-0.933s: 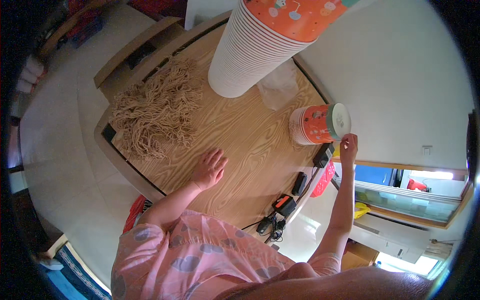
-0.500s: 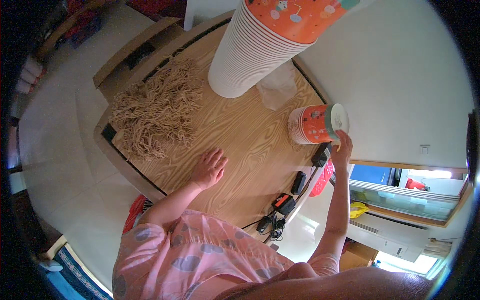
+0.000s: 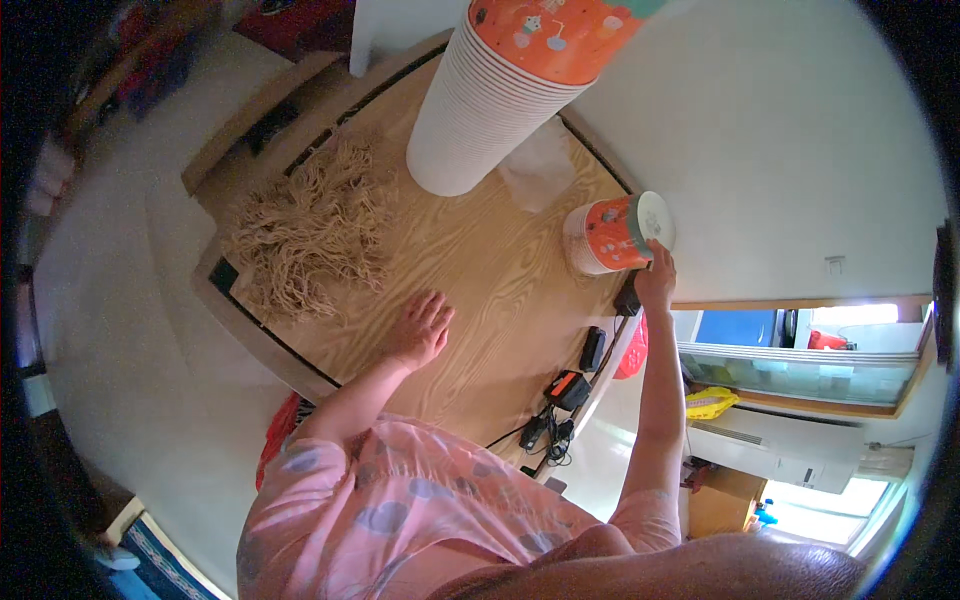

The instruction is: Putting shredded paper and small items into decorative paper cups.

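A short upside-down stack of paper cups (image 3: 612,234), orange with a green band and a white base facing up, stands near the table's right edge. My right hand (image 3: 656,278) reaches out to it, fingers bent against the edge of the top cup; its thumb is mostly hidden. Tan strands lie around the foot of this stack. My left hand (image 3: 421,332) rests flat on the wooden table, fingers out, holding nothing. Beyond it and to the left lies a loose heap of tan yarn (image 3: 310,235). A very tall stack of similar paper cups (image 3: 490,110) rises at the back.
A thin whitish sheet (image 3: 540,168) lies behind the tall stack. Along the right edge of the table (image 3: 470,350) sit a black adapter (image 3: 593,349), a black and orange box (image 3: 568,390) and coiled black cables (image 3: 548,435). A wall (image 3: 780,180) stands close at the right.
The whole view has shifted slightly, so the cup stacks appear a little farther left. My right hand stays at the short stack and my left hand stays on the table.
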`<action>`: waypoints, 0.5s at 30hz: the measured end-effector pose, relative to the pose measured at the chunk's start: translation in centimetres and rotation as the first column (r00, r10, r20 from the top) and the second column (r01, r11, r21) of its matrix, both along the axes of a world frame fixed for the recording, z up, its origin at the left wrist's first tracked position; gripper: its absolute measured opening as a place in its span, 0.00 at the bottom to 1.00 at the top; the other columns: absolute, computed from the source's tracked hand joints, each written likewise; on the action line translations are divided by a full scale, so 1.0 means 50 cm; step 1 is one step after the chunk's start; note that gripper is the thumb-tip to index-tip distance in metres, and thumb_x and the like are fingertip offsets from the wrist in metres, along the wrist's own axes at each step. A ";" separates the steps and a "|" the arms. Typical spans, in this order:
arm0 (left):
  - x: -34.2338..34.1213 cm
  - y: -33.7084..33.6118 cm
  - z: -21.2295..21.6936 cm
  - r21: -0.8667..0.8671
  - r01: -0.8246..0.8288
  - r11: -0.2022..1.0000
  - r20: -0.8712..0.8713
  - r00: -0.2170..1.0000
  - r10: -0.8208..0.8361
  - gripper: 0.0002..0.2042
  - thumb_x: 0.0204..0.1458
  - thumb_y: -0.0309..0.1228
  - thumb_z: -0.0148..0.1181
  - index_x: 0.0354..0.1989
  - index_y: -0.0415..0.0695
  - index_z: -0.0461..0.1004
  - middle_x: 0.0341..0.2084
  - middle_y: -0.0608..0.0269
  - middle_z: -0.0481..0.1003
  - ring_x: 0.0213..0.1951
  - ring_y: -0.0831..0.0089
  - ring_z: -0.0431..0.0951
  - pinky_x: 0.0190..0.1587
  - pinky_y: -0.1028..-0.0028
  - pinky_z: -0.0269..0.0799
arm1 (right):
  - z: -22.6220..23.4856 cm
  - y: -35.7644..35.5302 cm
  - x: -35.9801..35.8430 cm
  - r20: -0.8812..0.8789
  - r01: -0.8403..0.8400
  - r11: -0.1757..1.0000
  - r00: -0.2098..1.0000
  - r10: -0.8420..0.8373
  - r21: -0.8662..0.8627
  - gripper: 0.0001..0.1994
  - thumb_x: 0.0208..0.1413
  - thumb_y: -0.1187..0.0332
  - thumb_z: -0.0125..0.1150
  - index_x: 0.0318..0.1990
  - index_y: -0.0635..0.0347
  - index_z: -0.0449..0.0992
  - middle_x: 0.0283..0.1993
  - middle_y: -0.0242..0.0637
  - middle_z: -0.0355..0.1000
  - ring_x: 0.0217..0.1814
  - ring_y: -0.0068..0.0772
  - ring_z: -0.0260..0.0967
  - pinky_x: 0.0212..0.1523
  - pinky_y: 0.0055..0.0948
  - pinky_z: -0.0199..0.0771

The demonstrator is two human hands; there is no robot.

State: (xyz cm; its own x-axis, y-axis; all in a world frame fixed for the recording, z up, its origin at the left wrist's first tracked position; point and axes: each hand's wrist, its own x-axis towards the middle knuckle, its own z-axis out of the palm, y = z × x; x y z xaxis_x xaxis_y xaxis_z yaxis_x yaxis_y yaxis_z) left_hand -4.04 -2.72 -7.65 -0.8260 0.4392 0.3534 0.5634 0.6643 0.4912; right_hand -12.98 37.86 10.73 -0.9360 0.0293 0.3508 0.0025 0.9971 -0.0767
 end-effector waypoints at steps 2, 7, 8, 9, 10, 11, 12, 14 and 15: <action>0.001 -0.004 0.008 0.000 0.009 1.000 -0.002 1.000 -0.009 0.19 0.44 0.35 0.54 0.46 0.45 0.67 0.50 0.52 0.63 0.55 0.56 0.59 0.56 0.56 0.53 | 0.003 -0.006 0.002 0.003 0.019 1.000 1.000 -0.019 -0.010 0.26 0.36 0.85 0.43 0.48 0.56 0.65 0.49 0.44 0.64 0.53 0.48 0.59 0.53 0.39 0.61; 0.009 -0.005 -0.006 -0.010 0.004 1.000 -0.018 1.000 -0.004 0.19 0.44 0.35 0.53 0.47 0.45 0.66 0.51 0.52 0.62 0.56 0.56 0.58 0.56 0.56 0.52 | 0.015 -0.041 0.018 0.026 0.028 0.997 0.999 -0.030 0.074 0.27 0.38 0.83 0.43 0.51 0.56 0.61 0.53 0.47 0.60 0.55 0.51 0.57 0.53 0.41 0.59; 0.009 -0.009 -0.017 -0.007 0.003 1.000 -0.002 1.000 -0.003 0.19 0.45 0.35 0.52 0.47 0.45 0.66 0.51 0.52 0.62 0.56 0.56 0.57 0.57 0.56 0.51 | 0.015 -0.070 0.022 0.016 0.120 0.984 0.992 -0.124 0.131 0.27 0.37 0.82 0.44 0.52 0.56 0.60 0.56 0.47 0.56 0.57 0.50 0.55 0.54 0.42 0.57; 0.011 -0.011 -0.016 0.000 0.009 1.000 0.017 1.000 -0.009 0.19 0.45 0.36 0.52 0.47 0.45 0.66 0.52 0.52 0.62 0.56 0.56 0.57 0.57 0.56 0.50 | 0.020 -0.085 0.027 0.008 0.128 0.982 0.991 -0.130 0.136 0.27 0.37 0.82 0.44 0.52 0.56 0.60 0.56 0.47 0.56 0.57 0.50 0.55 0.54 0.42 0.57; 0.011 -0.013 -0.016 0.010 0.020 1.000 0.022 1.000 -0.020 0.20 0.46 0.37 0.51 0.48 0.45 0.65 0.52 0.51 0.61 0.57 0.56 0.56 0.58 0.56 0.49 | 0.024 -0.099 0.031 -0.012 0.136 0.977 0.991 -0.136 0.161 0.28 0.37 0.81 0.45 0.52 0.55 0.60 0.57 0.46 0.55 0.58 0.50 0.53 0.55 0.42 0.56; 0.009 -0.013 -0.015 0.016 0.025 1.000 0.015 1.000 -0.026 0.20 0.46 0.37 0.51 0.48 0.45 0.65 0.52 0.51 0.61 0.57 0.56 0.56 0.58 0.56 0.49 | 0.029 -0.114 0.033 -0.030 0.145 0.972 0.989 -0.141 0.186 0.28 0.37 0.80 0.46 0.53 0.55 0.60 0.58 0.46 0.53 0.59 0.50 0.52 0.56 0.43 0.55; 0.008 -0.017 -0.008 0.009 0.029 1.000 0.021 0.999 -0.029 0.20 0.46 0.37 0.51 0.48 0.44 0.65 0.52 0.50 0.60 0.57 0.55 0.56 0.58 0.56 0.49 | 0.038 -0.137 0.032 -0.032 0.145 0.971 0.989 -0.142 0.188 0.28 0.37 0.80 0.46 0.53 0.55 0.60 0.58 0.46 0.53 0.59 0.50 0.52 0.56 0.43 0.55; 0.009 -0.028 0.007 -0.019 0.049 0.999 0.020 0.999 -0.049 0.19 0.47 0.36 0.49 0.48 0.44 0.65 0.53 0.49 0.59 0.57 0.55 0.55 0.58 0.56 0.48 | 0.063 -0.177 0.031 -0.003 0.128 0.967 0.991 -0.130 0.220 0.26 0.41 0.76 0.47 0.54 0.54 0.60 0.59 0.45 0.52 0.60 0.49 0.50 0.57 0.44 0.54; 0.007 -0.029 0.010 -0.015 0.053 0.998 0.016 0.998 -0.053 0.19 0.47 0.36 0.49 0.48 0.44 0.65 0.53 0.49 0.59 0.57 0.55 0.55 0.58 0.56 0.48 | 0.085 -0.190 0.027 -0.007 0.133 0.966 0.991 -0.134 0.223 0.26 0.41 0.76 0.47 0.54 0.54 0.60 0.59 0.45 0.52 0.60 0.49 0.50 0.57 0.44 0.54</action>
State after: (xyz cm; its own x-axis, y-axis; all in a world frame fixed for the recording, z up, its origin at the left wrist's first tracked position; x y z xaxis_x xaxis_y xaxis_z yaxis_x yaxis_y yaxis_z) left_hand -3.70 -4.16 -7.16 -0.8065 0.4880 0.3338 0.5907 0.6412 0.4898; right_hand -11.62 28.34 14.98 -0.9317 0.0763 0.3550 0.1365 0.9796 0.1477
